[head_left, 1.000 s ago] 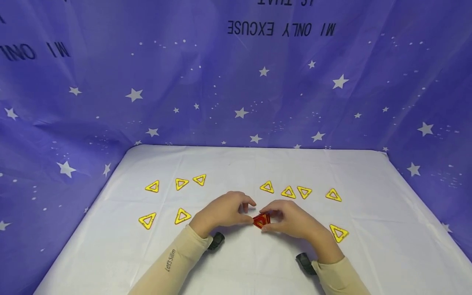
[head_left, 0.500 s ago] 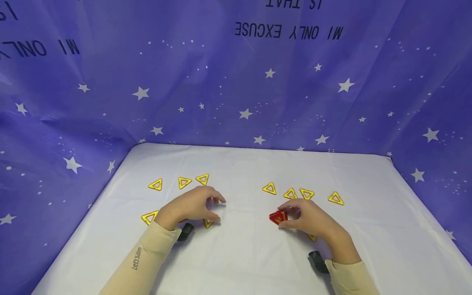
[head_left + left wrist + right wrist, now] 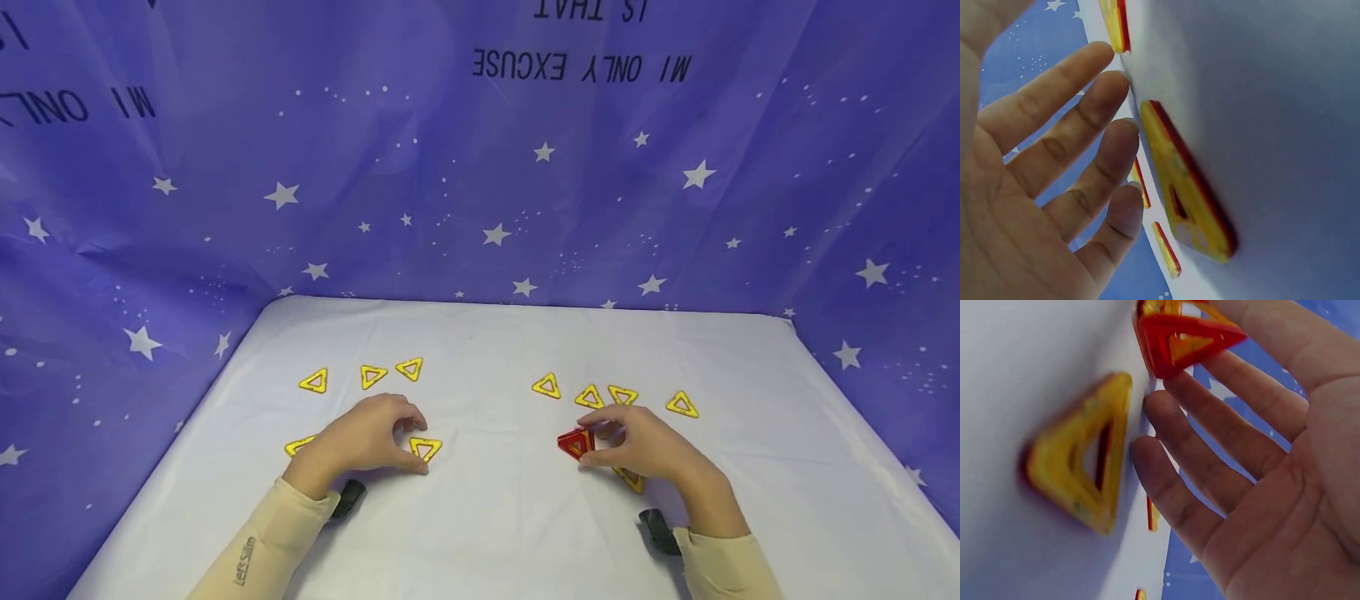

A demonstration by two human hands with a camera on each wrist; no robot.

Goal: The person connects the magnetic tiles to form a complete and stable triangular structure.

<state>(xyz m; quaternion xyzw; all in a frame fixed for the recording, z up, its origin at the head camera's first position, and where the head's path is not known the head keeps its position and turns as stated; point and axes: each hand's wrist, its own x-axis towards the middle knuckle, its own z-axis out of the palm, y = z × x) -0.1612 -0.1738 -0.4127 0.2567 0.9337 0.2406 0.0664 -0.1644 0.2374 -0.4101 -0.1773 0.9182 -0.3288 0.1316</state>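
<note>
My right hand (image 3: 637,442) pinches a small red pyramid (image 3: 574,443) of triangular magnetic tiles between thumb and fingers, over the right half of the table. In the right wrist view the pyramid (image 3: 1191,344) has red and orange sides, and the other fingers are spread. Under that hand lies a yellow triangular tile (image 3: 1079,456), partly hidden in the head view. My left hand (image 3: 369,435) holds nothing. Its thumb and fingers spread around a yellow triangular tile (image 3: 426,450); whether they touch it I cannot tell. In the left wrist view this tile (image 3: 1188,187) lies beside the fingertips.
Three yellow tiles lie at the back left, one of them a tile (image 3: 315,381) farthest out. Another tile (image 3: 298,447) is partly behind my left wrist. Several more, including a tile (image 3: 682,405), lie at the back right. A starry purple cloth (image 3: 480,167) hangs behind the white table (image 3: 495,533).
My left hand has let go of the red pyramid and moved left to a yellow tile. My right hand has carried the pyramid to the right.
</note>
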